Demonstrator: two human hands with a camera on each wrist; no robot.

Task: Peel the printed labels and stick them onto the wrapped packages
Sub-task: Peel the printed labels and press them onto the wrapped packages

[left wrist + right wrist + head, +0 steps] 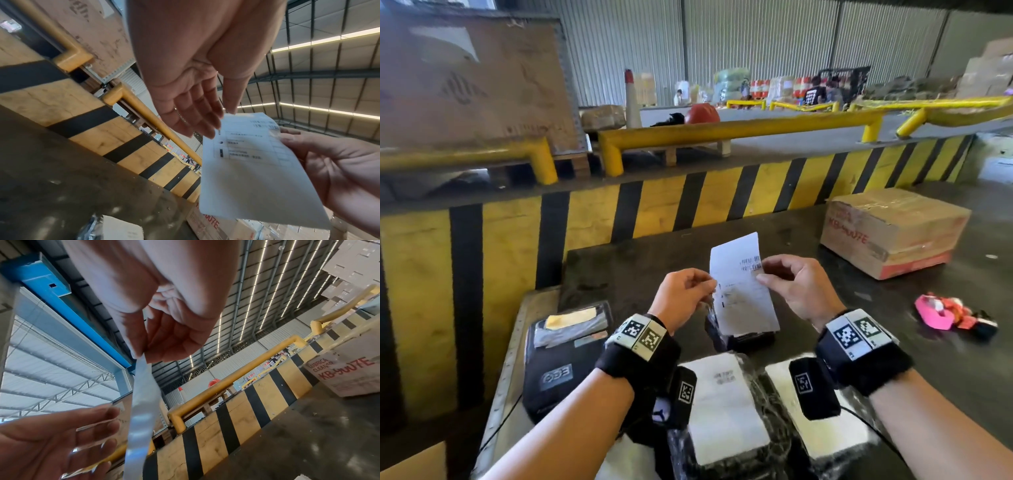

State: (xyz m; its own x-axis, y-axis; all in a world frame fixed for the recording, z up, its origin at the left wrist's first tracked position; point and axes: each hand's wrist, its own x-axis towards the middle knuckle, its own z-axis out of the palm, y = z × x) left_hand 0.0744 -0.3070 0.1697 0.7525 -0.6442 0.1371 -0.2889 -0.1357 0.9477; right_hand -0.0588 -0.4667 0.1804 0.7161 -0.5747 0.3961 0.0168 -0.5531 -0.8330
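Note:
A white printed label [743, 291] is held upright above the dark table [640, 267] between both hands. My right hand [762, 275] pinches its right edge near the barcode; the right wrist view shows the label [141, 410] edge-on, hanging from that pinch [141, 353]. My left hand [710, 284] has thumb and fingertips at the left edge, with a clear backing film [92, 425] lying across its fingers. Two wrapped packages [722, 411] [822, 435] with white labels lie near me. A dark wrapped package [753, 339] lies under the label.
A black label printer [558, 363] sits at the left. To the right stand a taped cardboard box [893, 233] and a pink-and-orange item [935, 311]. A yellow-and-black striped barrier [654, 212] closes off the table's far side.

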